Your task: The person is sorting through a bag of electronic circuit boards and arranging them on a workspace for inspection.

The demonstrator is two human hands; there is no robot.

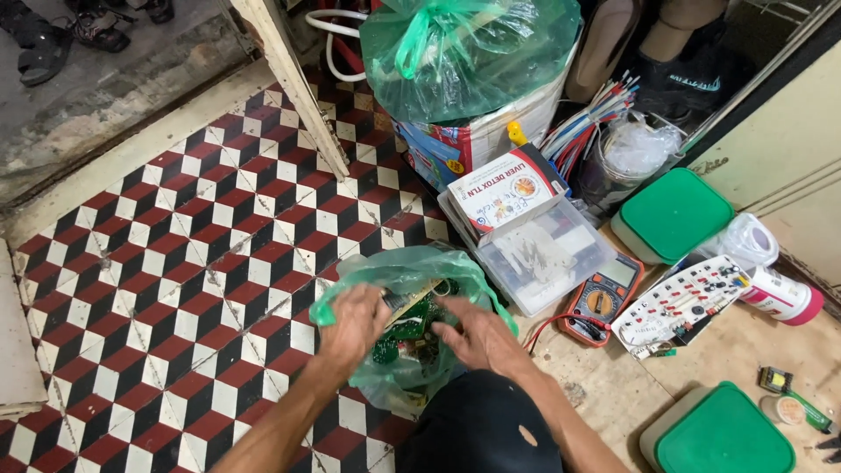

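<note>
Hands are both inside the thin green plastic bag (399,271) on the tiled floor, the left hand (355,322) and right hand (477,337) with fingers spread loosely over green circuit boards (407,326), so picking one likely needs a firmer pinch.

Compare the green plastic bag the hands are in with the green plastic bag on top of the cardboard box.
The green plastic bag under the hands lies open on the tiled floor; the knotted green plastic bag on the cardboard box is tied shut. The open one shows green circuit boards inside, with the left hand and right hand at its mouth; the knotted one's contents cannot be made out. The knotted bag looks fuller and rounder. Both are thin, translucent green plastic.
</note>
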